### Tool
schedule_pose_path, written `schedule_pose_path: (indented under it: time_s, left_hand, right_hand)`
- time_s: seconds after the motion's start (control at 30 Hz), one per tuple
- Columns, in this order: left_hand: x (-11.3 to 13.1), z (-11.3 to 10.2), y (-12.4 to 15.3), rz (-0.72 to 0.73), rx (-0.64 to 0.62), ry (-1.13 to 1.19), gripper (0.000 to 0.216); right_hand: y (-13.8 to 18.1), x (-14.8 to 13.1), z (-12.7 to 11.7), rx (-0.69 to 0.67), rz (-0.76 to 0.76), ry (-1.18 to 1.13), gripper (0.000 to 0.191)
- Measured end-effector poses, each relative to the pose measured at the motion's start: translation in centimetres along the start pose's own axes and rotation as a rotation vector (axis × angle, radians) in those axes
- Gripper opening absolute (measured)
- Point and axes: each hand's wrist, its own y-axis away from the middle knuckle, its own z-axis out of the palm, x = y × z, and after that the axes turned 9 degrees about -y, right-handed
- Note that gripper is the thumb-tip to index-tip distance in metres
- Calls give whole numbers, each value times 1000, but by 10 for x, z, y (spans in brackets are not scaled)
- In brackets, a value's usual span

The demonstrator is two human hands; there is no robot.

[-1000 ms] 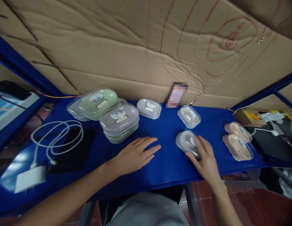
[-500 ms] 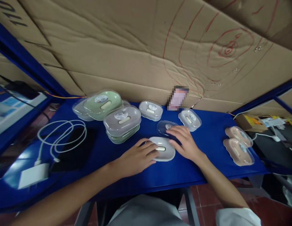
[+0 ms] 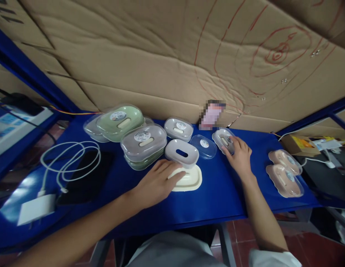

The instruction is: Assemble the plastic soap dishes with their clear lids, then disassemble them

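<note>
The slotted grey oval plastic tray (image 3: 181, 160) is now off the cream oval plastic base (image 3: 191, 180) mid-frame, separating the pair, while my left hand (image 3: 157, 183) covers the base's edge, grip unclear, and my right hand (image 3: 240, 155) clasps a clear-lidded grey oval dish (image 3: 221, 137) right of centre.

A shallow cream oval tray (image 3: 193, 181) lies flat, its left end hidden, near the middle of the tabletop (image 3: 217, 200), slightly closer to the front edge. Just behind it, toward the back edge, a glossy grey oval piece (image 3: 191, 152) rests with its long slot open, blue showing through; whether the two touch is unclear. To its right lies a clear cover (image 3: 207, 148) bearing a round label. Farther right, near the back edge, sits a grey dish (image 3: 221, 139) under a clear cover, partly hidden.
</note>
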Motion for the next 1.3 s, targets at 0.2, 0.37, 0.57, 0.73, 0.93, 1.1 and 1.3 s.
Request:
schedule_pose_path:
  time_s: [0.2, 0.37, 0.57, 0.73, 0.93, 1.1, 1.3]
  left_hand:
    - [11, -3, -3, 232, -176, 43, 18]
    - [8, 1, -1, 166, -207, 7, 20]
    - [5, 2, 1, 165, -230, -19, 22]
    - [4, 2, 0, 168, -253, -32, 18]
    - [3, 0, 0, 180, -268, -29, 19]
    - [3, -1, -1, 172, -264, -8, 18]
    - [3, -5, -3, 173, -275, 12, 16]
  right_hand:
    - [-5, 22, -3, 12, 19, -227, 44]
    - [2, 2, 3, 69, -54, -154, 38]
    - [14, -18, 18, -175, -89, 29, 48]
    - [10, -9, 13, -178, -80, 12, 39]
    - [9, -13, 3, -68, -66, -24, 41]
    - [11, -40, -3, -167, -280, -150, 35]
    - [27, 8, -54, -22, -143, -22, 36]
